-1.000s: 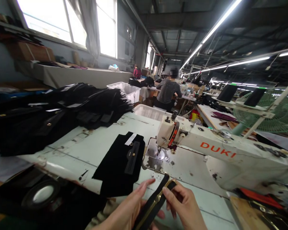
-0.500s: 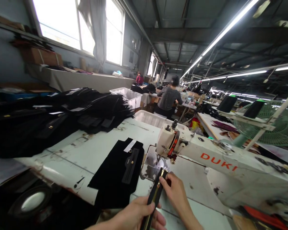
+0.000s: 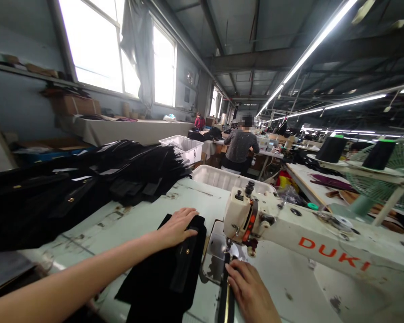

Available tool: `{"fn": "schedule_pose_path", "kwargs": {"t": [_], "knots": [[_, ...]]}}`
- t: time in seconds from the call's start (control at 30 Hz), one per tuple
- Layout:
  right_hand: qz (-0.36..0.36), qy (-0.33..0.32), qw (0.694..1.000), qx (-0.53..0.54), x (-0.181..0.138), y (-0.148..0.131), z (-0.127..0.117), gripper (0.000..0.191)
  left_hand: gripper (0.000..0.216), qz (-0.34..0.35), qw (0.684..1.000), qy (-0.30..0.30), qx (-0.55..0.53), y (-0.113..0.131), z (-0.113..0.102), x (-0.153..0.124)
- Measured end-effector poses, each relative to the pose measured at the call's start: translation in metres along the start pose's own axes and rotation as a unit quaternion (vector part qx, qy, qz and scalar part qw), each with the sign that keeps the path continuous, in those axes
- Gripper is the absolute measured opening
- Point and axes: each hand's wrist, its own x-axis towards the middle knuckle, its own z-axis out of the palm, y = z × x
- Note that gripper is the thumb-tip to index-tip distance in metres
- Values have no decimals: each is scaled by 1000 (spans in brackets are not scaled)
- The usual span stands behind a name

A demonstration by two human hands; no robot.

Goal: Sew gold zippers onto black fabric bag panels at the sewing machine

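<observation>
Pale table (image 3: 207, 197): left hand (image 3: 178, 228), now off the zipper (image 3: 226, 301), is lying on the black panel (image 3: 158, 280), thumb apart. Right hand (image 3: 251, 289) alone is steadying the zipper by the sewing machine (image 3: 272, 220) needle, its fingers' closure unclear.

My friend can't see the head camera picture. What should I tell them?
A left hand lies on a black fabric piece; the right hand touches a black zipper strip at a sewing machine. A black fabric pile lies at left; another person is farther back.
</observation>
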Motion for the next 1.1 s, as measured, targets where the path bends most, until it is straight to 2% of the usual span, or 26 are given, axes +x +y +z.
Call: {"fn": "schedule_pose_path", "kwargs": {"t": [0.07,0.1,0.23,0.3,0.4,0.53,0.6,0.7,0.8,0.93,1.1], "knots": [[-19,-28,999,-14,1,3,-5,30,59,10,1000,-16,21,-12,5,22],[-19,-39,999,-14,1,4,-8,30,56,15,999,-27,27,-16,10,28],[-9,-53,999,-2,-4,1,-12,34,16,25,998,-52,19,-11,36,20],[-6,-57,998,-1,-6,-2,-13,37,11,21,999,-48,-3,-1,47,14],[3,-75,997,3,-8,-5,-15,40,20,14,999,-24,-29,17,62,7],[7,-73,997,3,-10,-5,-16,42,61,21,999,4,-25,36,80,-19],[-9,-74,997,-7,-11,-4,-15,44,59,43,999,-20,-16,40,87,-38],[-22,-75,997,-23,-13,-2,-13,44,57,106,991,-77,31,40,87,-57],[-39,-49,997,-43,-12,-2,-11,38,61,154,980,-103,72,37,79,-58],[-62,4,996,-71,-7,-5,-11,29,61,163,975,-130,80,37,68,-52],[-73,55,992,-91,0,-12,-16,29,62,147,975,-143,82,45,64,-53]]}}
